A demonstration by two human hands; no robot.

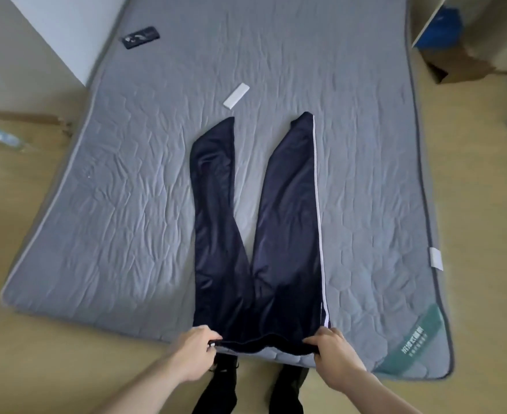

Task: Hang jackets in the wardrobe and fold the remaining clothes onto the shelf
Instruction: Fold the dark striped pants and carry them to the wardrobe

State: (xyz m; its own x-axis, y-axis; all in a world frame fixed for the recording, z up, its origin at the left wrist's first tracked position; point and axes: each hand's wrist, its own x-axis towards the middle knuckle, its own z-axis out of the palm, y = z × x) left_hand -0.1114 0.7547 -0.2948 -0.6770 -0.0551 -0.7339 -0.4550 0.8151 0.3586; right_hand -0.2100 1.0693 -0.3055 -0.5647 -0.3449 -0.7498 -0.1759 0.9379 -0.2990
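Dark navy trousers (pixel 288 234) with a white side stripe lie flat on a grey quilted mattress (pixel 126 204), legs spread apart and pointing away from me. The waistband sits at the mattress's near edge. My left hand (pixel 194 352) grips the waistband's left corner. My right hand (pixel 333 358) grips its right corner, just below the white stripe.
A white rectangular object (pixel 236 95) lies on the mattress beyond the trouser legs, and a black phone (pixel 141 37) near the far left edge. A white cabinet (pixel 67 31) stands at the left. A cardboard box (pixel 458 62) and a white shelf unit (pixel 428 22) stand at the far right on the wooden floor.
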